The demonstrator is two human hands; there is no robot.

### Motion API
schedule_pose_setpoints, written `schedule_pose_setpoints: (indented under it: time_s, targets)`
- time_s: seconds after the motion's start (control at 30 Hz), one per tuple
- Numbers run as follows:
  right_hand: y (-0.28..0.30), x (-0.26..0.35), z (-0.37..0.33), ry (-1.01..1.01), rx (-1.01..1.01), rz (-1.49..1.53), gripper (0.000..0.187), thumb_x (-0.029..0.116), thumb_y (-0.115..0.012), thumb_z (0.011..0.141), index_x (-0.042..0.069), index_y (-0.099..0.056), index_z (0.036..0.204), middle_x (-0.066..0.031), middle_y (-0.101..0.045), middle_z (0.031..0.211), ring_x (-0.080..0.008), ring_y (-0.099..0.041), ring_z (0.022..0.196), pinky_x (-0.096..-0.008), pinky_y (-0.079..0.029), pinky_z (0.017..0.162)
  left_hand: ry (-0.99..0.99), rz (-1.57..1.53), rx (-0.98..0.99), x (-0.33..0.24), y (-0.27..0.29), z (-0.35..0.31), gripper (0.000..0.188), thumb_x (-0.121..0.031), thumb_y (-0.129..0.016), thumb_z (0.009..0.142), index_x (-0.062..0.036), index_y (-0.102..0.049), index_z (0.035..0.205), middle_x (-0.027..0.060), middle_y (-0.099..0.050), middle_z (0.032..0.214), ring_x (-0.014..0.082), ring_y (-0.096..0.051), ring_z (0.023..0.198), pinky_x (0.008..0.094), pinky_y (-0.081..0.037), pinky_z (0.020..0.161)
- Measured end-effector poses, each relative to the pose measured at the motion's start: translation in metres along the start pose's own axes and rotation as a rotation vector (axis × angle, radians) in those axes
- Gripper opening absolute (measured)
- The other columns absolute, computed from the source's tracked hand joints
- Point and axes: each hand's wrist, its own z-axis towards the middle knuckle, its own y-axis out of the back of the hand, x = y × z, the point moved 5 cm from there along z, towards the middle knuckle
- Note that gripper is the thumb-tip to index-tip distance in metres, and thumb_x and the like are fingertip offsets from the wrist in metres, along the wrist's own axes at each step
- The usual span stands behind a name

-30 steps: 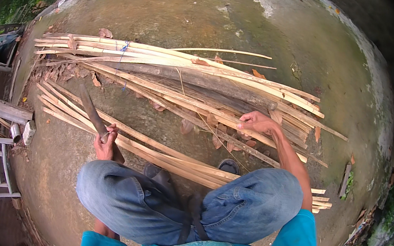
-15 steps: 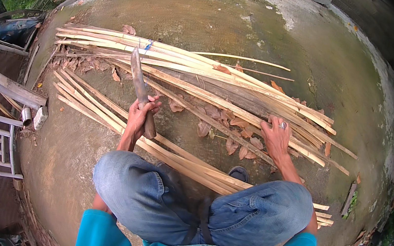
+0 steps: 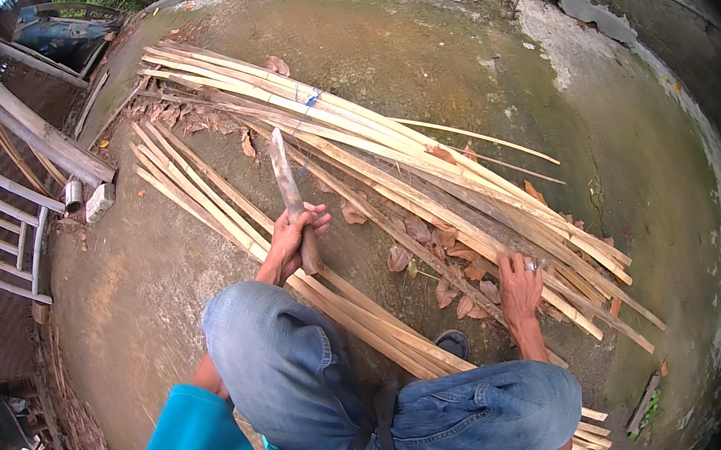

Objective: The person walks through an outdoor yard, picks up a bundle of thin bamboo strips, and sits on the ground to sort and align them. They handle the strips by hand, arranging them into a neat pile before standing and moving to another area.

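Observation:
My left hand (image 3: pixel 289 238) is closed round the handle of a machete (image 3: pixel 286 171) with a worn, brownish-grey blade. The blade points up and away from me, over the gap between two bundles of split bamboo. With bent fingers, one wearing a ring, my right hand (image 3: pixel 520 293) grips a bamboo strip in the far bundle (image 3: pixel 436 200), towards its right end. My palm hides part of that strip. A blue tie (image 3: pixel 312 99) goes round the far bundle. The nearer bundle of strips (image 3: pixel 366 321) passes under my left wrist and partly behind my knees.
Dry leaves (image 3: pixel 417 231) lie among the strips on the mossy concrete floor (image 3: pixel 162 281). To the left are a bamboo ladder-like frame (image 3: pixel 1 223), thick poles (image 3: pixel 32 123) and a stone block (image 3: pixel 99 202). A short dark stick (image 3: pixel 645 401) lies at the right.
The whole view has shifted, so the scene sits further right and lower. The machete's tip has dropped slightly towards me, away from the blue tie. My right hand stays on the strips.

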Motion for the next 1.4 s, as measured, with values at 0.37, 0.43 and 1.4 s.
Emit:
schedule_pose_setpoints:
  time_s: [0.37, 0.43, 1.4]
  targets:
    - [0.037, -0.056, -0.084, -0.059, 0.122, 0.026, 0.04, -0.004, -0.057, 0.083, 0.009, -0.058, 0.122, -0.0109, -0.06, 0.114, -0.033, -0.059, 0.1, -0.0441, -0.047, 0.088, -0.026, -0.104, -0.136, 0.002, 0.022, 0.003, 0.017, -0.003, -0.062, 0.091, -0.0079, -0.054, 0.105, 0.0179, -0.059, 0.124, 0.0335, -0.064, 0.108, 0.0419, -0.058, 0.09]
    - [0.048, -0.113, -0.144, -0.194, 0.187, 0.021, 0.034, -0.003, -0.055, 0.086, 0.006, -0.059, 0.119, -0.012, -0.061, 0.113, -0.0337, -0.059, 0.103, -0.0436, -0.048, 0.087, -0.025, -0.11, -0.171, 0.004, 0.029, 0.003, 0.018, -0.004, -0.062, 0.09, -0.0073, -0.054, 0.106, 0.0179, -0.059, 0.124, 0.0336, -0.065, 0.108, 0.0421, -0.058, 0.09]
    - [-0.054, 0.015, -0.036, -0.055, 0.288, 0.008, 0.014, 0.011, -0.056, 0.09, 0.002, -0.054, 0.101, -0.0158, -0.053, 0.102, -0.0332, -0.061, 0.094, -0.0473, -0.052, 0.077, 0.04, -0.151, -0.155, 0.006, 0.037, -0.015, 0.027, -0.003, -0.061, 0.089, -0.0069, -0.048, 0.112, 0.0192, -0.056, 0.127, 0.0341, -0.061, 0.112, 0.0439, -0.055, 0.096]
